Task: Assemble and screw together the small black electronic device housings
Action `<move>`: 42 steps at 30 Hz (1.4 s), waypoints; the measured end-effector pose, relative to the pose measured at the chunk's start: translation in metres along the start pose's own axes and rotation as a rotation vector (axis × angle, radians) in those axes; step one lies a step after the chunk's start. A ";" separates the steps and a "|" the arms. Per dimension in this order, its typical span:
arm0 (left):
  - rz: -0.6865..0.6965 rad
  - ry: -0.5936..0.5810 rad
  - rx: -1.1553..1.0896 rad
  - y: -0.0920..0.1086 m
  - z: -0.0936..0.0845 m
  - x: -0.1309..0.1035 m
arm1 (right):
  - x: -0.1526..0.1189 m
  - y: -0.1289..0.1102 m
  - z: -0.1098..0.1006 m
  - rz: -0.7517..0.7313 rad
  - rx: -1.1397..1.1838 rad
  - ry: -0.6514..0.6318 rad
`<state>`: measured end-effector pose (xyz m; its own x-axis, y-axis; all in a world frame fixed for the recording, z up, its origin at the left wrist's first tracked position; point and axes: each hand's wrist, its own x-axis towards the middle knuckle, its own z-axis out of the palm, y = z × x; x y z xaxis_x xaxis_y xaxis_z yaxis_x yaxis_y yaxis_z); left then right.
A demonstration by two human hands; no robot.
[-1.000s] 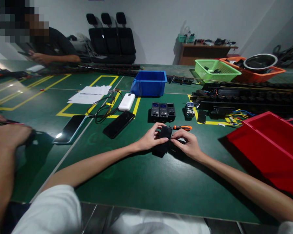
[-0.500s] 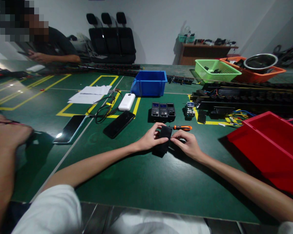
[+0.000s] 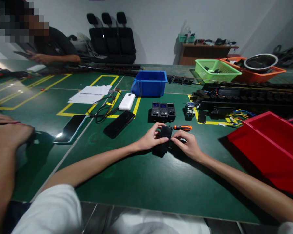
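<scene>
My left hand [image 3: 153, 137] grips a small black box-shaped module [image 3: 165, 132] just above the green table, fingers behind it and thumb across its face. At the module's right edge, my right hand [image 3: 187, 143] has thumb and index finger pinched together; whatever lies between those fingertips is too small to make out. Behind the hands lies a screwdriver [image 3: 183, 128] with an orange and black handle. Farther back, black modules [image 3: 163, 110] stand side by side in a row. To their right is a small part with an exposed circuit board [image 3: 190, 110].
Left of my hands lie a black phone [image 3: 119, 124], a second phone [image 3: 70, 129], a white power bank [image 3: 126, 102], cables and papers [image 3: 89, 94]. A blue bin [image 3: 150, 84] stands behind, a red bin [image 3: 268, 152] at right. Another person's hands [image 3: 11, 131] are at far left.
My hands and the black module hold almost the same pose. Across the table, the seated person's handheld device has shifted slightly. The hands at far left have moved a little.
</scene>
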<state>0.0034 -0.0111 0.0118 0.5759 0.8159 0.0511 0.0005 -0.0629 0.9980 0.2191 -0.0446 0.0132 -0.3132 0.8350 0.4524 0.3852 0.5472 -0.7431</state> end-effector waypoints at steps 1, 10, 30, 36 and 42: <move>0.002 0.001 0.001 0.000 0.000 0.000 | 0.000 0.000 0.000 0.000 -0.003 -0.001; 0.001 0.015 -0.008 -0.002 0.000 0.001 | -0.001 0.001 0.002 -0.003 0.040 -0.013; 0.016 0.007 0.007 -0.002 -0.001 0.001 | -0.001 -0.002 0.001 -0.047 -0.051 -0.017; 0.015 0.023 0.016 -0.004 -0.001 0.001 | 0.000 0.001 0.001 0.010 -0.028 -0.038; 0.007 0.066 0.003 -0.002 -0.001 0.000 | -0.001 0.003 0.003 0.065 0.012 -0.026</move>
<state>0.0029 -0.0107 0.0100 0.5203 0.8518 0.0608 -0.0013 -0.0705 0.9975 0.2179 -0.0440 0.0096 -0.3108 0.8666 0.3904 0.3953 0.4914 -0.7761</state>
